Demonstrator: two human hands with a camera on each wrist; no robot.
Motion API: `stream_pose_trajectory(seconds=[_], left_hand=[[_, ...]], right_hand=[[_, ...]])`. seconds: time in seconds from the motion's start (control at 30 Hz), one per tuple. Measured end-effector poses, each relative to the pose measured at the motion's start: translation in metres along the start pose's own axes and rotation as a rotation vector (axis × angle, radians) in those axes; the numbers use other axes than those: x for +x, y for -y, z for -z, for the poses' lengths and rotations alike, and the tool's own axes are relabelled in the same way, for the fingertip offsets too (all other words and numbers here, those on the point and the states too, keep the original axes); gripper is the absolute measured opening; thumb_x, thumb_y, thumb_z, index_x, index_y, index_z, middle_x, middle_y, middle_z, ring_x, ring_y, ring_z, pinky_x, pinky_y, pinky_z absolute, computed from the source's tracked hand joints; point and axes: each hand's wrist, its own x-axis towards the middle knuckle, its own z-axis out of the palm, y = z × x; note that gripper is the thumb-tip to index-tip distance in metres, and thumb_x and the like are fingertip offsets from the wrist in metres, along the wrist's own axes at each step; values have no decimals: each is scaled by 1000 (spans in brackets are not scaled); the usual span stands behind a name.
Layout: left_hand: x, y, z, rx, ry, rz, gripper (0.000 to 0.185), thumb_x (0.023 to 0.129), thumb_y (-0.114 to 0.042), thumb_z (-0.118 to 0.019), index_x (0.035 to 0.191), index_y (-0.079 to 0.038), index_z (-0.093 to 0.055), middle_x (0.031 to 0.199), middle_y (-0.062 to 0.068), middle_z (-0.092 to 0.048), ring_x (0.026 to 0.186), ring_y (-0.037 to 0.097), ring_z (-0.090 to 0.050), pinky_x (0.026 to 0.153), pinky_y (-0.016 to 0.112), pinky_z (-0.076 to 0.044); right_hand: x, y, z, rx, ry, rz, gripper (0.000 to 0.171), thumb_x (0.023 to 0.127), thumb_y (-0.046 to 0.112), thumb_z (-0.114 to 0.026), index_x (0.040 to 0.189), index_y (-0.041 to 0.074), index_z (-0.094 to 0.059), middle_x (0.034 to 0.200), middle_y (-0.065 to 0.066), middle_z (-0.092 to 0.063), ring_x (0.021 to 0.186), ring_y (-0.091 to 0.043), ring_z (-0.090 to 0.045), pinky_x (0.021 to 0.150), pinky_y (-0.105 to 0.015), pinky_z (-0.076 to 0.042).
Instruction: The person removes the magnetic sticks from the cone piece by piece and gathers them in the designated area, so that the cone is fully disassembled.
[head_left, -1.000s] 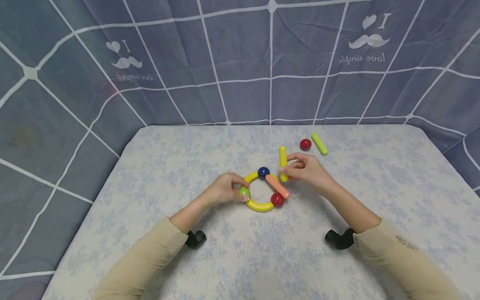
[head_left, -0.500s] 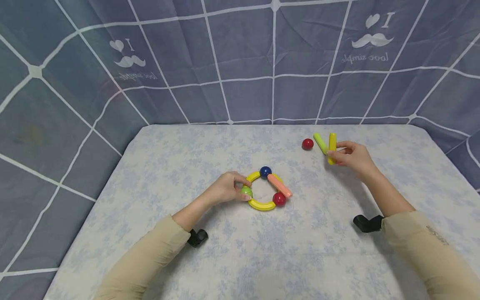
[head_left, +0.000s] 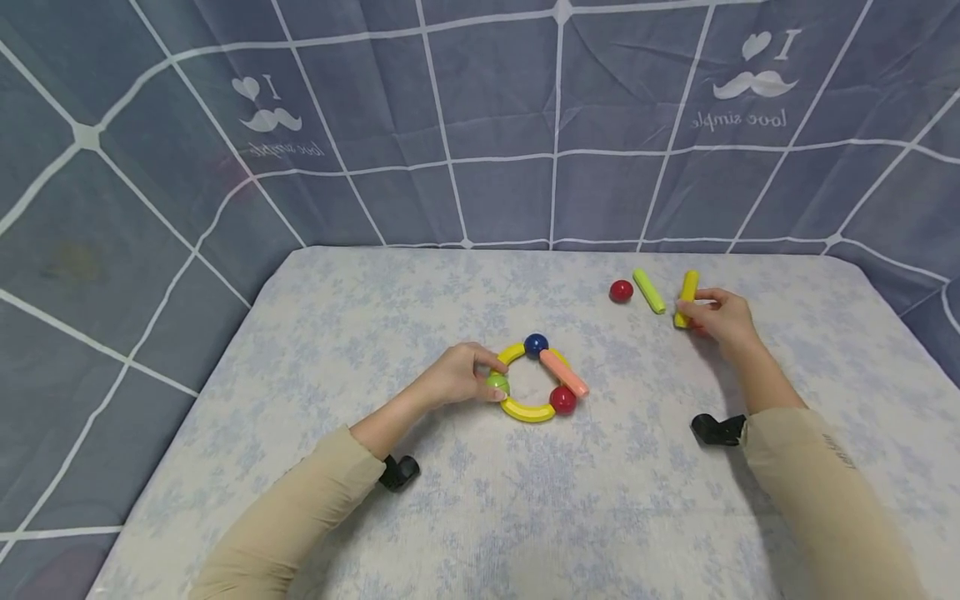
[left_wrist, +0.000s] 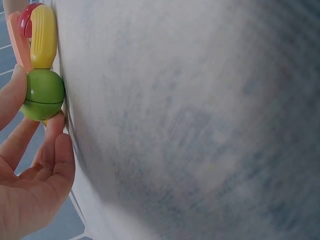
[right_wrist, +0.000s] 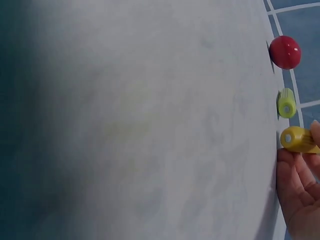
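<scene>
Fingers (head_left: 693, 307) pinch yellow stick (head_left: 686, 297) | table's far edge (head_left: 750, 255) near (open cloth rightward)

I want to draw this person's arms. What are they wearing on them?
Both arms wear long beige sleeves: left sleeve, right sleeve. The right one has small dark lettering. A small black device sits under each wrist. The hands are bare, with no gloves, rings or watch showing.

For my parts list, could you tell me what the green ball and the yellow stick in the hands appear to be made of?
Green ball: looks like painted wood or hard plastic, with a smooth, slightly glossy skin and a seam round its middle; the left hand pinches it.
Yellow stick: the same smooth, glossy coat, with a small pale disc set in its end, possibly a magnet; the right hand holds it.
</scene>
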Motion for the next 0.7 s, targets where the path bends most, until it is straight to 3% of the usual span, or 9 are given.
stream_pose_trajectory(seconds=[0.17,0.4,0.7], left_hand=[[-1,0,0,-15,3,-5,33,73,-10,-80,105,-8,-71,122,7,-56,86,16,-54,70,26,-46],[-2,-1,0,-3,3,-28,33,73,-10,-80,104,-8,-72,122,7,-57,101,19,-54,77,28,-47],[-1,-1,0,-6,3,-4,32,73,-11,-80,104,-10,-72,121,5,-57,100,18,-54,78,29,-47]], right_hand=[[10,1,-6,-33,-34,-3,57,90,29,-60,132,-5,-41,97,-11,-46,59,1,-49,56,-16,-47],[18,4,-10,-111,-43,30,53,92,29,-56,130,-6,-45,98,-15,-48,59,-2,-49,54,-15,-46],[25,5,-12,-189,-18,27,55,95,34,-50,131,-7,-44,114,-25,-48,73,-12,-49,55,-15,-44]])
